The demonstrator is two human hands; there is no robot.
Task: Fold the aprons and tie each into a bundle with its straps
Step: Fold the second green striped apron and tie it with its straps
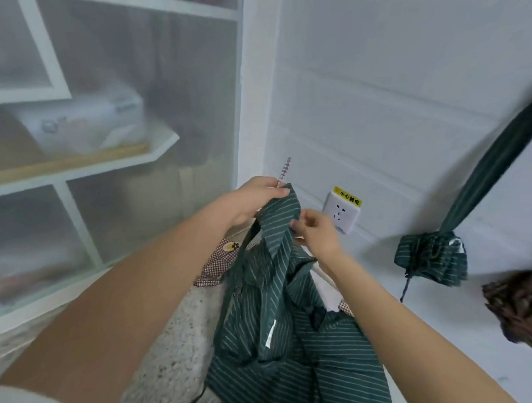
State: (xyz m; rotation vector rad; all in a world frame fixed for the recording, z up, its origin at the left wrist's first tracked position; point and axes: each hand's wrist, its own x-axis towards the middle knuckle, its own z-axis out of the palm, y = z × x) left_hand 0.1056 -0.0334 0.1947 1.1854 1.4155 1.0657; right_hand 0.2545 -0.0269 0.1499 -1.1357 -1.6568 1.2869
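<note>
1. Holding the green striped apron [283, 310] up by its top edge, your left hand [255, 200] has its fingers curled round the highest fold of cloth, and the rest hangs straight down from it toward the speckled counter [173, 350].
2. Its long axis therefore runs near vertical, top at your left hand, lower part heaped on the counter close to your body.
3. Your right hand [315, 231] sits just beside and slightly lower than the left, to the right of the hanging fold. Its fingers are bent in at the cloth edge; it looks like a pinch on the apron, though blur makes that hard to confirm.
4. A thin strap [240, 261] drops from under your left hand down the left side of the apron, so the left hand is nearer to it.
5. Both forearms reach forward and converge, left raised higher.
6. A checked apron [218, 260] lies beneath, behind the green one; one tied green bundle [431, 259] rests well apart to the right.
</note>
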